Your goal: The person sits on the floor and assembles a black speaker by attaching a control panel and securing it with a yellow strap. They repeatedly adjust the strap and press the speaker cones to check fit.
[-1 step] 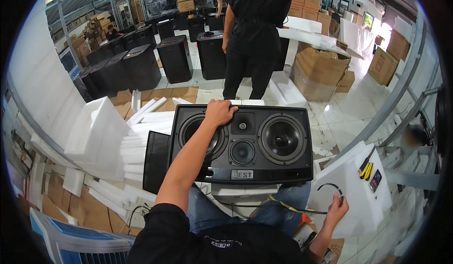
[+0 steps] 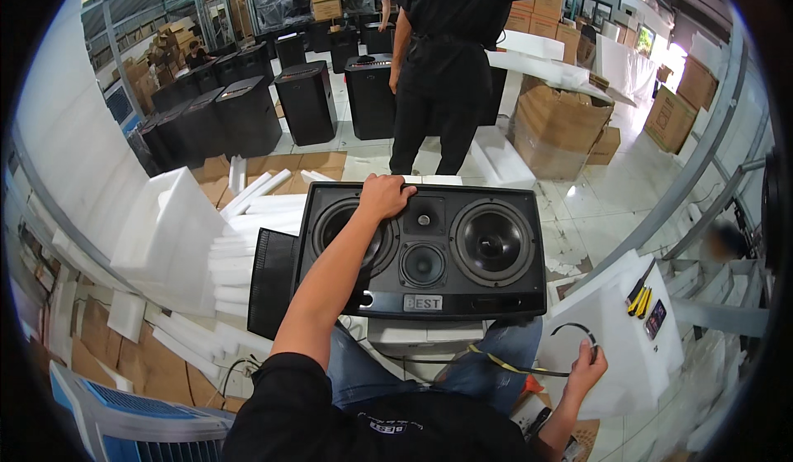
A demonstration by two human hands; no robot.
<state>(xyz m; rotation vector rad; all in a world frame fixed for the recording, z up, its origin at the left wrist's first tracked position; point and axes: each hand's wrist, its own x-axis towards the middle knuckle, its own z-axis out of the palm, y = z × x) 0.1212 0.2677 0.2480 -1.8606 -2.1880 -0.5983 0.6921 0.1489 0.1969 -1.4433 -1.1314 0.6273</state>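
Observation:
A black loudspeaker (image 2: 425, 225) stands in front of me between my knees, its two large round cones and smaller centre drivers facing up toward me. My left hand (image 2: 384, 197) is closed over its far top edge, left of the middle, and my forearm crosses the left cone. Off to the right, my right hand (image 2: 587, 368) pinches a long thin black strip (image 2: 549, 372). One end curls in an arc above the fingers. The rest runs left below the speaker, with a pale yellow side showing where it twists.
A box cutter (image 2: 638, 300) and a phone (image 2: 655, 320) lie on a white foam sheet (image 2: 607, 355) at right. A black perforated panel (image 2: 273, 280) leans left of the speaker, near white foam bars (image 2: 235, 268). A person in black (image 2: 442, 74) stands beyond, among more speaker cabinets (image 2: 306, 103).

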